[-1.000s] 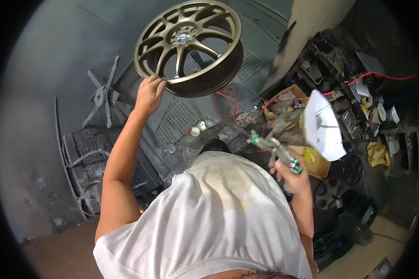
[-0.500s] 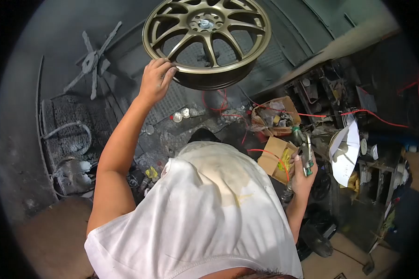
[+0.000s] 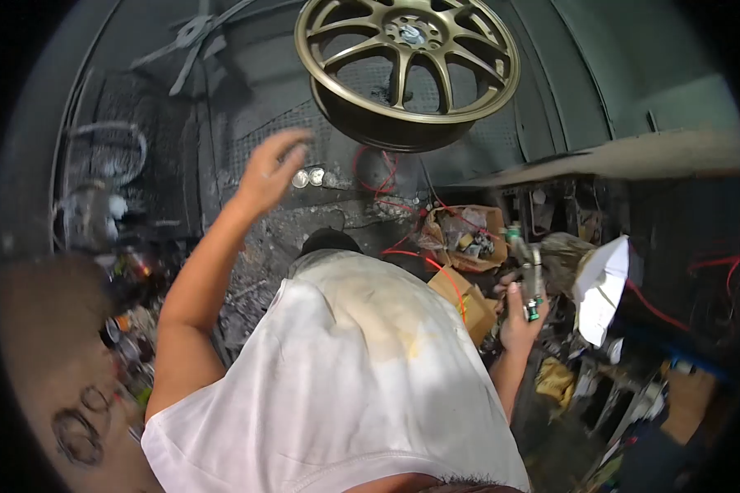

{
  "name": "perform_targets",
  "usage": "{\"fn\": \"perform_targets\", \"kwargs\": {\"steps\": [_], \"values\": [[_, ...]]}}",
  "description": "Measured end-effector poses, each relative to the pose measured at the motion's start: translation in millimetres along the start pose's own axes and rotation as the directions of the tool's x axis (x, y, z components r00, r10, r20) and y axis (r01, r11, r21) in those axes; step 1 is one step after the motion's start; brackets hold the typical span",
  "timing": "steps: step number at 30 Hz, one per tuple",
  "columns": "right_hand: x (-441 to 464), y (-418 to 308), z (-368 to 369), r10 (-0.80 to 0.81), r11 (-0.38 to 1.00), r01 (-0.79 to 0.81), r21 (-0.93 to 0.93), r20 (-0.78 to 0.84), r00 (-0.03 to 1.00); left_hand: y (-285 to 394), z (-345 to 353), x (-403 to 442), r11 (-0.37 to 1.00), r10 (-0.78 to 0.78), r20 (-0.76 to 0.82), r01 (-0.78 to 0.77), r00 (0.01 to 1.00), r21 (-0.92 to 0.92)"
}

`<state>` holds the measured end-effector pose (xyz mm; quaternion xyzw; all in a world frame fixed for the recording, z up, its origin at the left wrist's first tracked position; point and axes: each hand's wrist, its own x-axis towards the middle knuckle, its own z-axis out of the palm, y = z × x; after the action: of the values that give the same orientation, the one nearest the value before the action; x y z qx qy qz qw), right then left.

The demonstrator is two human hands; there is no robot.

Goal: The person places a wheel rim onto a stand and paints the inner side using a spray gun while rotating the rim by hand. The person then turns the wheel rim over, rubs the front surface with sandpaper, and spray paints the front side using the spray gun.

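A bronze-coloured car wheel rim with split spokes is held up at the top of the view; what supports it is hidden. My left hand is just below and left of its edge, apart from it, fingers spread and a little blurred. In my right hand, on the right side, is a metal spray gun with green fittings, partly smeared by motion. A red-orange hose runs near that hand; its joint with the gun cannot be made out.
An open cardboard box of odds and ends sits beyond my right hand. White paper sheeting hangs to its right. Two small round tins lie on the dirty floor, and a paint-crusted stand is at upper left.
My left hand has let go of the wheel's edge and is now apart from it. The view has turned, so the wheel appears farther right. The spray gun stays in my right hand.
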<state>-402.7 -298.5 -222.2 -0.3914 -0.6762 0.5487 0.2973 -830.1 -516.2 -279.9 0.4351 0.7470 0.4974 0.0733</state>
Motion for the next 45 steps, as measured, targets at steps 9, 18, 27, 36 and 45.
{"fn": "perform_targets", "kwargs": {"steps": [9,18,27,36,45], "values": [[65.8,86.3,-87.1,0.089,0.915,0.052,-0.401,0.325,0.941,133.8,171.0,-161.4,0.842,-0.137,0.724,0.465,0.676,-0.274],[39.9,140.6,28.4,0.039,0.833,0.478,-0.279,0.891,0.452,203.9,176.2,-177.6,0.963,-0.128,-0.066,0.14,0.99,0.229],[-29.8,111.8,111.0,-0.071,0.811,0.586,0.005,0.994,0.089,208.7,103.9,-272.6,0.908,-0.298,-0.596,0.413,0.746,0.063],[-115.3,99.9,170.3,-0.031,0.793,0.607,0.051,0.999,-0.044,219.1,21.2,-400.2,0.852,-0.286,-0.835,0.523,0.469,0.002],[-215.1,105.9,217.0,0.06,0.855,0.518,0.015,0.99,-0.127,162.2,20.5,-462.6,0.857,-0.105,-0.642,0.397,0.76,0.33]]}}
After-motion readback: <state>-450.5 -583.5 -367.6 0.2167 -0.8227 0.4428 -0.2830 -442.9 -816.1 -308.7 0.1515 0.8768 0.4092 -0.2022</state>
